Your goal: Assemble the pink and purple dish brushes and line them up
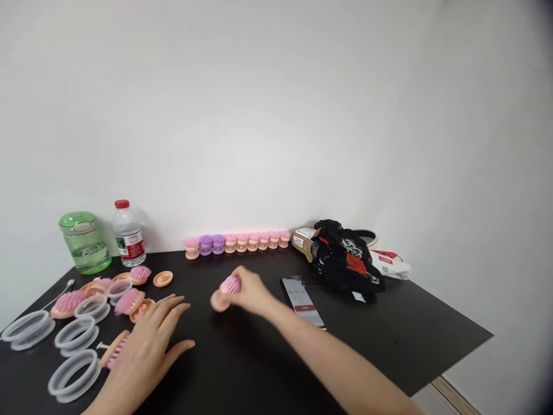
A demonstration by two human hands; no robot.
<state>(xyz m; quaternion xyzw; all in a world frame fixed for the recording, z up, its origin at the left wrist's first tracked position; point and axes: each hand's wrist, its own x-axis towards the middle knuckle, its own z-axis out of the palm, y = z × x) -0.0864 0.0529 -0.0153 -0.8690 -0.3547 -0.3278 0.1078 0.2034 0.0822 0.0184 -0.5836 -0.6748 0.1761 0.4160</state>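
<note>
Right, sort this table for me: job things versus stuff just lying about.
Job:
right hand holding pink-bristled brush
left hand
loose peach brush bases
clear plastic rings
row of assembled brushes

Lying about:
green tumbler
water bottle
smartphone
cardboard box
black printed fabric

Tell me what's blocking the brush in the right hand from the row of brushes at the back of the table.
Nothing visible blocks it. Between the pink-bristled scalp brush in the right hand and the row of brushes lies only black tabletop. The phone lies off to the right, outside that path.
</note>
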